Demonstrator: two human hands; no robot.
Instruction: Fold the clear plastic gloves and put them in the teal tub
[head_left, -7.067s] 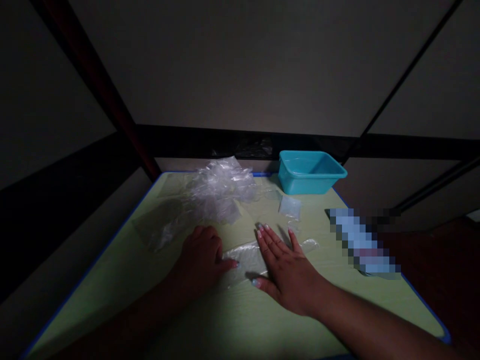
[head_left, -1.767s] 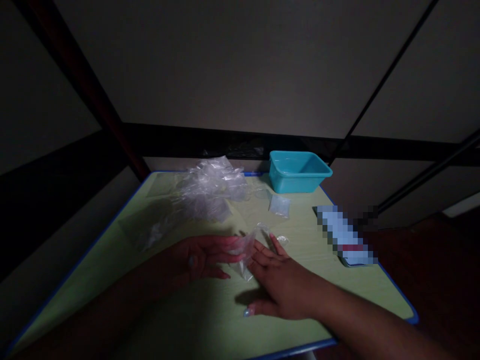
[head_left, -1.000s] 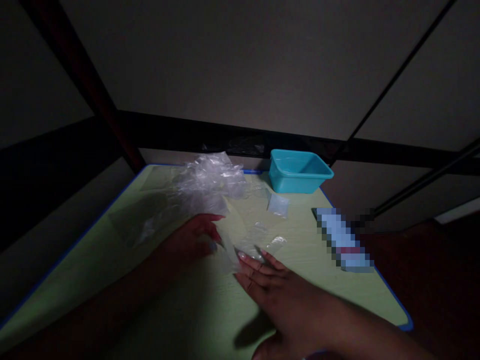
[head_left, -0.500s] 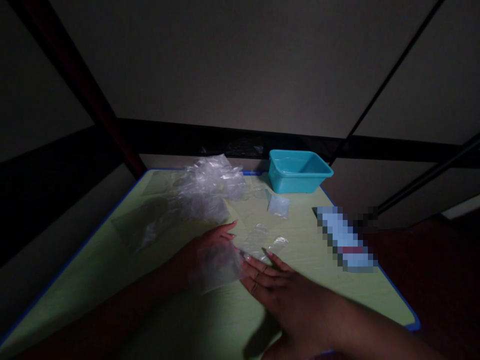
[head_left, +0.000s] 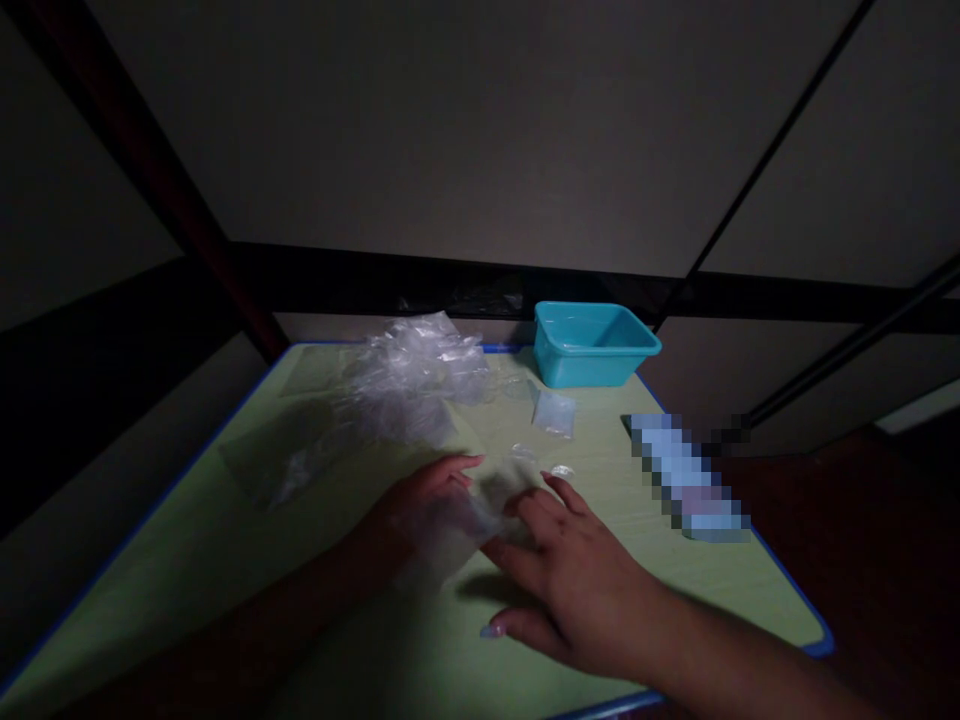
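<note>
Fingers stretched towards the right, my left hand (head_left: pixel 442 475) is open near the middle of the table. A thin clear plastic sheet or bag (head_left: pixel 439 545) lies across it and hides part of the palm. My right hand (head_left: pixel 577 570) is open, with the thumb spread well apart and the other fingers bent over more clear plastic. Its fingertips are at the sheet's right edge; whether they touch it I cannot tell. Just beyond these fingers lies a clear plastic piece with rounded ends (head_left: pixel 521 455), partly hidden by the right hand.
A heap of crumpled clear plastic (head_left: pixel 420 370) covers the back left of the pale green table (head_left: pixel 360 640). A turquoise bin (head_left: pixel 596 365) stands at the back right. Before it lies a small whitish packet (head_left: pixel 555 413). A pixelated flat object (head_left: pixel 686 480) is at the right edge.
My right hand has lifted slightly, its fingers bending and its thumb spreading into view. The clear plastic between the hands has shifted and blurred. My left hand has hardly moved.
</note>
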